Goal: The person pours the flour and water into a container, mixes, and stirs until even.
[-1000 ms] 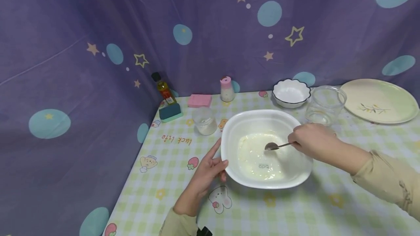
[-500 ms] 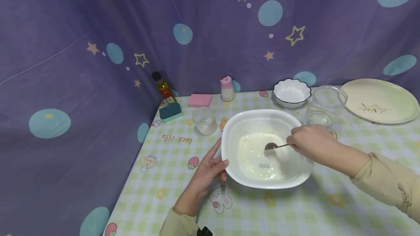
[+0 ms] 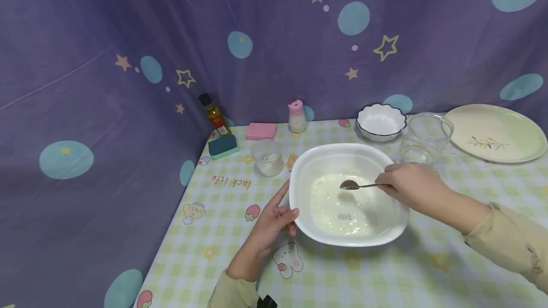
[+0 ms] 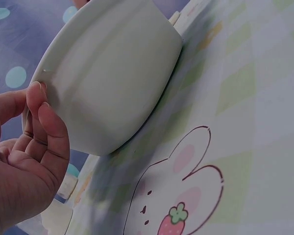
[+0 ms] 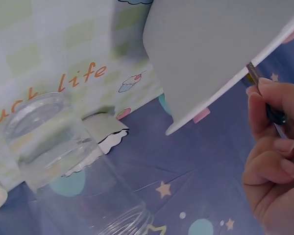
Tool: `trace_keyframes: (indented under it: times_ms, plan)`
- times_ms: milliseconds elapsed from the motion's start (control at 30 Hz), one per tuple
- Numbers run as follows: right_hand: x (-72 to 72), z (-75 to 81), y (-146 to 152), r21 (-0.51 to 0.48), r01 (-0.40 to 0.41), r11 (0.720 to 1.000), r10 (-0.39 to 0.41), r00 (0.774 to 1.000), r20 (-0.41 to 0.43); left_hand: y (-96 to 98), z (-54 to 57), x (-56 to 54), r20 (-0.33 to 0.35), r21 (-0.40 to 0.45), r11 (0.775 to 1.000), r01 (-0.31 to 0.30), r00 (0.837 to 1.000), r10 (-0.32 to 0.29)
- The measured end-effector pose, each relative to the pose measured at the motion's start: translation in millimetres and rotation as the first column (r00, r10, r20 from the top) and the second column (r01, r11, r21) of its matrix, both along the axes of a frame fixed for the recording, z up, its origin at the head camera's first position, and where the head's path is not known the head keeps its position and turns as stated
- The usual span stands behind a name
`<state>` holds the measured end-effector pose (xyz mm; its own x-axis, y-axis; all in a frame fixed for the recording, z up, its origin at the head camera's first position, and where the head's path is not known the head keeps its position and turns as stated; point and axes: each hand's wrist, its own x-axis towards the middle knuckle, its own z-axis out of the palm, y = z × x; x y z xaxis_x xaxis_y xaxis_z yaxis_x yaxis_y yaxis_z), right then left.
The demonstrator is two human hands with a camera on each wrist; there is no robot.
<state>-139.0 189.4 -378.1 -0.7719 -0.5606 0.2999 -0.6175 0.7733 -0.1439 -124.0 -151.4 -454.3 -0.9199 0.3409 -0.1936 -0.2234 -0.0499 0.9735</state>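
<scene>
A large white basin [image 3: 306, 170] stands on the table with a pale, glossy, whitish liquid [image 3: 334, 203] across its bottom. At the basin's left rim my left hand [image 3: 269, 225] pinches the edge between thumb and fingers; the left wrist view shows the fingertips curled at the rim. My right hand [image 3: 413, 187] holds a small metal spoon [image 3: 350, 185] by its handle, over the right side of the basin. The spoon's bowl hangs above the liquid, apparently clear of it. In the right wrist view, thumb and forefinger pinch the dark handle end [image 5: 275, 115].
Behind the basin stand a clear cup of white powder [image 3: 269, 161], a pink-topped shaker [image 3: 297, 117], a pink sponge [image 3: 261, 131], a dark green sponge [image 3: 223, 146] and an oil bottle [image 3: 216, 118]. Rightward are a scalloped bowl [image 3: 381, 121], a clear container [image 3: 425, 137] and an oval plate [image 3: 496, 132].
The spoon has shifted slightly up and to the left in the head view, its handle now nearly level. My left hand and the basin have stayed put.
</scene>
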Motion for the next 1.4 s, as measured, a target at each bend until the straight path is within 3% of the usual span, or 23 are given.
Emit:
trace_keyframes:
  times_ms: [200,467,833,1000,1100,1200,1400]
  plan:
    - [2.9,-1.4,16,-0.112,0.039,0.993,-0.051,0.993,-0.106,-0.2,-1.1,-0.7,0.001,0.000,1.000,0.000,1.000,0.000]
    - [9.0,2.1,45,-0.250,0.044,0.967,-0.116,0.953,-0.281,-0.3,0.3,-0.7,0.009,-0.007,1.000,-0.003,1.000,0.003]
    - [26.7,10.1,82,-0.270,0.153,0.951,-0.233,0.926,-0.296,0.1,1.6,-1.1,0.023,-0.030,0.999,-0.016,1.000,0.017]
    - [34.2,9.9,96,-0.310,0.206,0.928,-0.305,0.898,-0.316,0.3,2.2,-1.5,0.026,-0.052,0.999,-0.017,0.999,0.018]
    - [39.9,5.9,103,-0.346,0.233,0.909,-0.346,0.884,-0.315,0.4,1.7,-1.6,0.017,-0.040,0.999,-0.013,1.000,0.014]
    - [46.0,-3.3,110,-0.384,0.244,0.891,-0.366,0.886,-0.286,0.3,0.8,-1.8,0.009,-0.028,1.000,-0.009,1.000,0.009]
    - [53.4,-28.2,117,-0.292,0.250,0.923,-0.352,0.855,-0.381,0.0,0.0,-1.5,0.008,-0.021,1.000,-0.010,1.000,0.010]
